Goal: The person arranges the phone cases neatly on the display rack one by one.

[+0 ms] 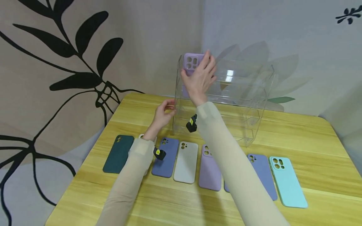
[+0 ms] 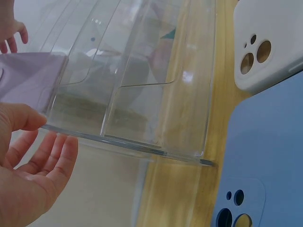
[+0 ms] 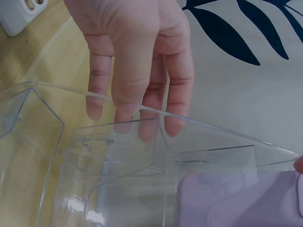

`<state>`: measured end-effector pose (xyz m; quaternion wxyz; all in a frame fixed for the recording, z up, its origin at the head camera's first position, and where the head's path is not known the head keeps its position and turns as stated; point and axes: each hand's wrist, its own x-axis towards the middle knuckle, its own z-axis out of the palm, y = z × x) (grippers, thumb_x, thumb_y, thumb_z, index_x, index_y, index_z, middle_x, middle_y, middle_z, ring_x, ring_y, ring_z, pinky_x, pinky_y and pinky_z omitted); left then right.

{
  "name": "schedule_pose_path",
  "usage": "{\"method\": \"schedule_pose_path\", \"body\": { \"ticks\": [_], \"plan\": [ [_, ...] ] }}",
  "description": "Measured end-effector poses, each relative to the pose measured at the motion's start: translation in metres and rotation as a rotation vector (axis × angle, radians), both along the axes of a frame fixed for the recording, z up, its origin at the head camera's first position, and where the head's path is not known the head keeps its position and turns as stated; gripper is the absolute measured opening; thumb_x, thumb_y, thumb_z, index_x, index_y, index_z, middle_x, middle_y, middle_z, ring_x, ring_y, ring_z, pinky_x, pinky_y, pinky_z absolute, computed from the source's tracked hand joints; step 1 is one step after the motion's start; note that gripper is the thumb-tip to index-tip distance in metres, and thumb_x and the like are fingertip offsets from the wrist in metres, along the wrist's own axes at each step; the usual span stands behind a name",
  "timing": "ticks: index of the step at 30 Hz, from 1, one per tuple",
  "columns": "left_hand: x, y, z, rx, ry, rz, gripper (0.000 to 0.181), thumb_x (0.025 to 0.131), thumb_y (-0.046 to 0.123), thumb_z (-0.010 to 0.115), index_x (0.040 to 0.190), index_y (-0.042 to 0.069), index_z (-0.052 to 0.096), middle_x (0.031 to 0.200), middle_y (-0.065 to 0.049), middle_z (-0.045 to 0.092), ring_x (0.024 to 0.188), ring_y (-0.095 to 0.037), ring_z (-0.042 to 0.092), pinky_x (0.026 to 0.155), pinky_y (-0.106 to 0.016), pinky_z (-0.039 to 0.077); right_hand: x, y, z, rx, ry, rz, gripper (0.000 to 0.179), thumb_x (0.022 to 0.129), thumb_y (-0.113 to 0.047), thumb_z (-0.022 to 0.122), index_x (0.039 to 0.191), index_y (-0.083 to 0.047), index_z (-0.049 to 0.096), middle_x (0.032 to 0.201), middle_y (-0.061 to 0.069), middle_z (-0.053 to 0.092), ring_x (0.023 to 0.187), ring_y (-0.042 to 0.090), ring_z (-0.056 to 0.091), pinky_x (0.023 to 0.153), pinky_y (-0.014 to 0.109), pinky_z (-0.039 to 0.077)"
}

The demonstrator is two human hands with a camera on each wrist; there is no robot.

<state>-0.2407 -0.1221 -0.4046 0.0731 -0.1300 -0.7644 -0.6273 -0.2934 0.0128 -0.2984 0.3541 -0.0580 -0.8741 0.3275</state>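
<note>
Case row [image 1: 185, 162]: lay nearest me on the table [image 1: 297, 135].
Left hand [image 1: 162, 116]: nearly closed, I pinched a side edge of the rack [image 1: 243, 91].
Right hand [image 1: 200, 78]: fingers spread, I gripped the lilac case [image 1: 191, 58], upright at the rack's upper left.

Sleeves [image 1: 227, 142]: long, cream, I see
Cuffs [image 1: 143, 145]: gathered, just behind bare left hand [image 1: 163, 113] and bare right hand [image 1: 199, 77]
Wrist blocks [image 1: 160, 154]: black, yellow-patched, one by each cuff

phone cases [image 1: 185, 162] lie before the rack [image 1: 237, 102]
</note>
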Motion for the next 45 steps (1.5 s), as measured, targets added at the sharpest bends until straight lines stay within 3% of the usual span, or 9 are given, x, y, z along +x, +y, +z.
{"method": "schedule_pose_path", "body": {
  "ticks": [6, 11, 17, 20, 24, 28, 37, 40, 45],
  "plan": [
    [-0.004, -0.002, -0.006, 0.001, -0.003, 0.003, 0.039, 0.084, -0.014, 0.054, 0.122, -0.009, 0.049, 0.122, -0.024, 0.051, 0.103, -0.034, 0.053, 0.08, -0.03, 0.049, 0.005, 0.006, 0.001, -0.023, 0.095, 0.063, 0.093, 0.074, -0.038, 0.075, 0.145, -0.006, 0.025, 0.142, 0.012, 0.03, 0.127, 0.024, 0.031, 0.096, 0.035, 0.032],
    [-0.004, -0.002, -0.004, 0.003, -0.009, -0.002, 0.038, 0.084, -0.015, 0.053, 0.122, -0.01, 0.049, 0.122, -0.025, 0.051, 0.103, -0.035, 0.053, 0.083, -0.037, 0.048, 0.011, 0.011, 0.002, -0.037, 0.172, 0.13, 0.087, 0.077, -0.034, 0.074, 0.143, -0.003, 0.028, 0.139, 0.013, 0.032, 0.128, 0.023, 0.03, 0.106, 0.029, 0.022],
    [0.006, 0.0, 0.012, 0.014, -0.015, -0.008, 0.037, 0.083, -0.018, 0.052, 0.12, -0.016, 0.048, 0.122, -0.031, 0.05, 0.103, -0.042, 0.052, 0.081, -0.027, 0.046, 0.02, 0.016, 0.004, -0.087, 0.193, 0.204, 0.084, 0.077, -0.028, 0.075, 0.142, -0.002, 0.029, 0.138, 0.014, 0.032, 0.128, 0.021, 0.029, 0.107, 0.025, 0.02],
    [0.009, 0.001, 0.016, 0.012, -0.017, -0.011, 0.038, 0.083, -0.018, 0.052, 0.12, -0.017, 0.047, 0.121, -0.032, 0.049, 0.103, -0.043, 0.051, 0.082, -0.031, 0.046, 0.026, 0.02, 0.004, -0.128, 0.2, 0.236, 0.084, 0.076, -0.025, 0.076, 0.142, -0.002, 0.03, 0.139, 0.013, 0.032, 0.128, 0.02, 0.03, 0.106, 0.025, 0.022],
    [0.002, 0.0, 0.006, 0.008, -0.03, -0.003, 0.038, 0.084, -0.016, 0.053, 0.122, -0.014, 0.048, 0.122, -0.028, 0.05, 0.103, -0.039, 0.052, 0.085, -0.039, 0.046, 0.034, 0.025, 0.003, -0.159, 0.21, 0.269, 0.083, 0.075, -0.023, 0.076, 0.141, -0.002, 0.031, 0.137, 0.013, 0.033, 0.126, 0.019, 0.032, 0.105, 0.025, 0.023],
    [-0.005, -0.002, -0.004, -0.001, -0.056, 0.008, 0.039, 0.085, -0.013, 0.054, 0.123, -0.008, 0.049, 0.124, -0.022, 0.051, 0.104, -0.032, 0.053, 0.081, -0.031, 0.049, 0.042, 0.03, 0.001, -0.162, 0.208, 0.296, 0.083, 0.075, -0.022, 0.077, 0.141, -0.001, 0.031, 0.136, 0.014, 0.033, 0.126, 0.019, 0.033, 0.106, 0.024, 0.023],
    [-0.007, -0.003, -0.005, 0.003, -0.061, 0.007, 0.038, 0.086, -0.012, 0.054, 0.123, -0.007, 0.05, 0.123, -0.023, 0.051, 0.104, -0.033, 0.053, 0.073, -0.02, 0.047, 0.059, 0.044, -0.006, -0.156, 0.252, 0.345, 0.083, 0.075, -0.022, 0.077, 0.139, 0.005, 0.032, 0.134, 0.019, 0.036, 0.125, 0.023, 0.034, 0.107, 0.026, 0.024],
    [-0.006, -0.002, -0.003, 0.019, -0.066, -0.001, 0.039, 0.086, -0.013, 0.054, 0.124, -0.009, 0.049, 0.124, -0.025, 0.05, 0.105, -0.036, 0.052, 0.072, -0.019, 0.046, 0.064, 0.047, -0.01, -0.162, 0.262, 0.371, 0.082, 0.076, -0.019, 0.077, 0.139, 0.007, 0.031, 0.133, 0.021, 0.036, 0.125, 0.025, 0.035, 0.107, 0.027, 0.025],
    [0.006, 0.0, 0.013, 0.026, -0.063, -0.012, 0.039, 0.085, -0.015, 0.052, 0.123, -0.015, 0.047, 0.122, -0.03, 0.048, 0.105, -0.041, 0.05, 0.07, -0.016, 0.045, 0.073, 0.052, -0.016, -0.169, 0.259, 0.413, 0.08, 0.076, -0.014, 0.076, 0.138, 0.009, 0.03, 0.132, 0.022, 0.035, 0.12, 0.028, 0.038, 0.104, 0.028, 0.029]
  ]
}}
